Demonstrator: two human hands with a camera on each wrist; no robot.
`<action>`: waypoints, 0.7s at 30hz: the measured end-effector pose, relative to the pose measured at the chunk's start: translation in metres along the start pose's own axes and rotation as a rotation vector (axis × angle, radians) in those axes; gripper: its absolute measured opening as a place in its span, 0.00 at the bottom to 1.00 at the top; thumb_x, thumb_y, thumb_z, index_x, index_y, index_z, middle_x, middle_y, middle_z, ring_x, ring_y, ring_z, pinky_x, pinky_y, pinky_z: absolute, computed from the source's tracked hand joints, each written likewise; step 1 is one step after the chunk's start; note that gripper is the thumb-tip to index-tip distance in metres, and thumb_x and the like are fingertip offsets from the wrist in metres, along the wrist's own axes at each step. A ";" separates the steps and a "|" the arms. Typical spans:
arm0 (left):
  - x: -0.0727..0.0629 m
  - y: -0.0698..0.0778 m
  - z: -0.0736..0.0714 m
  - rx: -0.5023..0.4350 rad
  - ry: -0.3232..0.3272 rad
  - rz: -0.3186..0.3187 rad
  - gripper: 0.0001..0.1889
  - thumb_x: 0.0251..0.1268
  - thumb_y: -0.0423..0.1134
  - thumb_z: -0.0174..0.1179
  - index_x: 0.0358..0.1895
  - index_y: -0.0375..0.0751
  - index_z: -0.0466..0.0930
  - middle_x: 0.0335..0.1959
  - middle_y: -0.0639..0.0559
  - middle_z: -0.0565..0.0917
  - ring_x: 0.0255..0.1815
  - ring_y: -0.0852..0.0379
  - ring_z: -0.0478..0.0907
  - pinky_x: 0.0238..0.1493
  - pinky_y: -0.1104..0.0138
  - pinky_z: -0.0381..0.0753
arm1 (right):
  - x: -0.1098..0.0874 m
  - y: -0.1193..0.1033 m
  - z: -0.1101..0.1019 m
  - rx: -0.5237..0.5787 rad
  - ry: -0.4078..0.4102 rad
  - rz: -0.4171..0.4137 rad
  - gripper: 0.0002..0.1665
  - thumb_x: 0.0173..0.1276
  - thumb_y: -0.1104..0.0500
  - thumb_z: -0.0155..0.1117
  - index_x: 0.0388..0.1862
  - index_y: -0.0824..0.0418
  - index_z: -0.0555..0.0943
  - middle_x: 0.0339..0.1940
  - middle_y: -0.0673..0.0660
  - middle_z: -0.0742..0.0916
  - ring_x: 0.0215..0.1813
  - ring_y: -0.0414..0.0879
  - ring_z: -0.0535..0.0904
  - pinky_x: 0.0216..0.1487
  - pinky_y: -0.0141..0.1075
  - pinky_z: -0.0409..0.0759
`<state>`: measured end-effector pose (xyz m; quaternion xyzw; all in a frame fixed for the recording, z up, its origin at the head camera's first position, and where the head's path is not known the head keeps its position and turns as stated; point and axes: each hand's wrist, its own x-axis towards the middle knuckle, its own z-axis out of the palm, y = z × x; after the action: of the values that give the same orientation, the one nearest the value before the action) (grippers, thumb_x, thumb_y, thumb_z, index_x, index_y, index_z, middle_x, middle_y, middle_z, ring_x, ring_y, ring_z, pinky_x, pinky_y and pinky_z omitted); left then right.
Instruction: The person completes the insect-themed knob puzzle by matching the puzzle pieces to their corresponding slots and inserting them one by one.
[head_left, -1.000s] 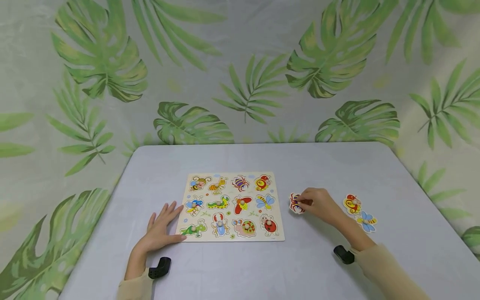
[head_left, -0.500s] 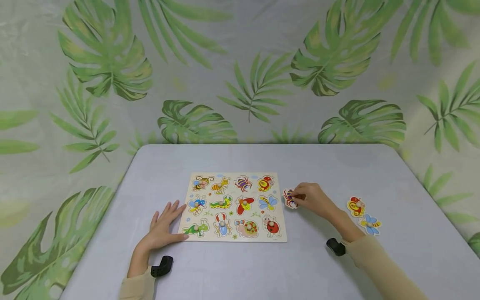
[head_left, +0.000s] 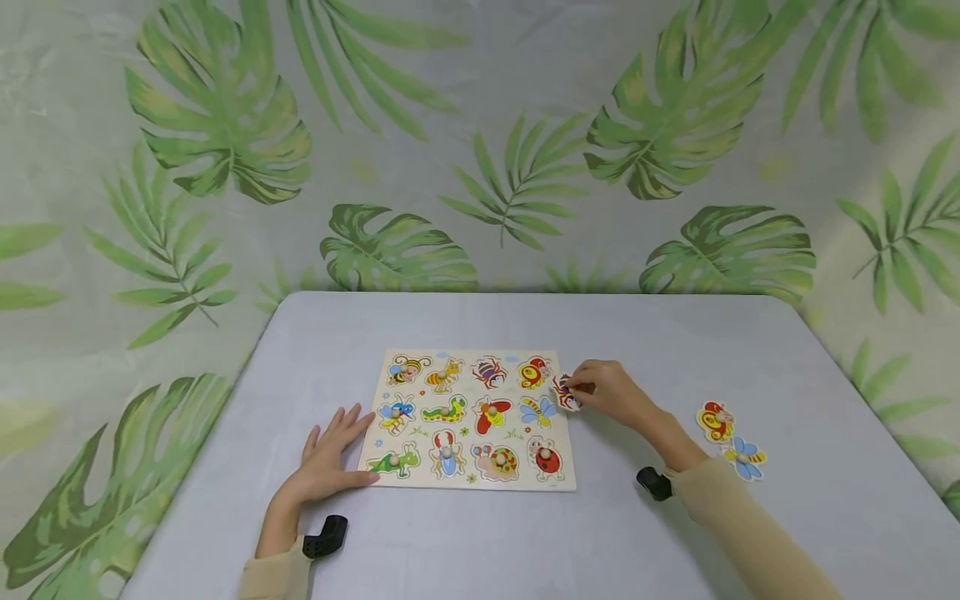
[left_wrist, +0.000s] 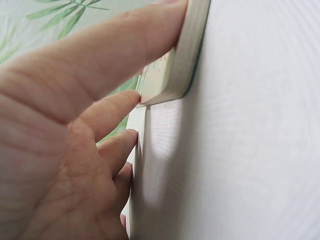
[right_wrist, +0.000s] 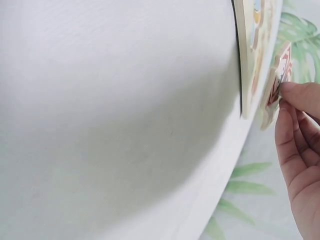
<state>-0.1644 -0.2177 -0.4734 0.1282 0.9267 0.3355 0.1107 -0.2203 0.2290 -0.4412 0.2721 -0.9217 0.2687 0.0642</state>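
A wooden insect puzzle board (head_left: 465,433) lies on the table, with knobbed pieces seated in most of its places. The printed spider place (head_left: 489,372) at the top shows no knob. My right hand (head_left: 618,396) pinches a spider puzzle piece (head_left: 564,393) between thumb and fingers, just over the board's right edge; in the right wrist view the spider piece (right_wrist: 277,82) is held tilted, off the table. My left hand (head_left: 326,458) rests at the board's left side with fingers spread, its thumb (left_wrist: 155,30) on the board's near corner and fingertips touching the edge.
To the right on the white table (head_left: 480,542) lie two loose knobbed pieces, a red and yellow butterfly-like piece (head_left: 715,422) and a blue-winged bee piece (head_left: 745,458). A leaf-patterned cloth (head_left: 525,83) hangs behind the table.
My right hand has carried the spider piece leftward and slightly away from me, from the table beside the board to over its right edge. The left hand stays at the board's side.
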 end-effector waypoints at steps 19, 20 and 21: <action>0.000 -0.003 0.003 -0.008 0.025 0.036 0.48 0.42 0.50 0.71 0.71 0.44 0.59 0.75 0.37 0.52 0.76 0.32 0.40 0.70 0.37 0.27 | 0.037 0.001 0.025 0.101 0.012 -0.031 0.05 0.54 0.69 0.68 0.32 0.67 0.86 0.29 0.58 0.87 0.28 0.39 0.78 0.28 0.25 0.77; 0.001 -0.004 0.003 -0.007 0.026 0.036 0.48 0.42 0.51 0.71 0.71 0.44 0.59 0.75 0.37 0.52 0.76 0.32 0.40 0.70 0.37 0.27 | 0.040 0.000 0.027 0.107 0.011 -0.028 0.05 0.55 0.68 0.68 0.31 0.66 0.86 0.29 0.58 0.87 0.28 0.38 0.77 0.28 0.25 0.76; 0.001 -0.004 0.003 -0.008 0.028 0.037 0.48 0.42 0.50 0.71 0.71 0.44 0.59 0.75 0.37 0.52 0.76 0.32 0.40 0.70 0.37 0.27 | 0.042 0.000 0.028 0.113 0.008 -0.026 0.05 0.55 0.68 0.68 0.31 0.66 0.86 0.29 0.58 0.87 0.27 0.38 0.77 0.28 0.25 0.76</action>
<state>-0.1650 -0.2184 -0.4785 0.1400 0.9242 0.3431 0.0923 -0.2548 0.1943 -0.4542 0.2860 -0.9012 0.3207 0.0559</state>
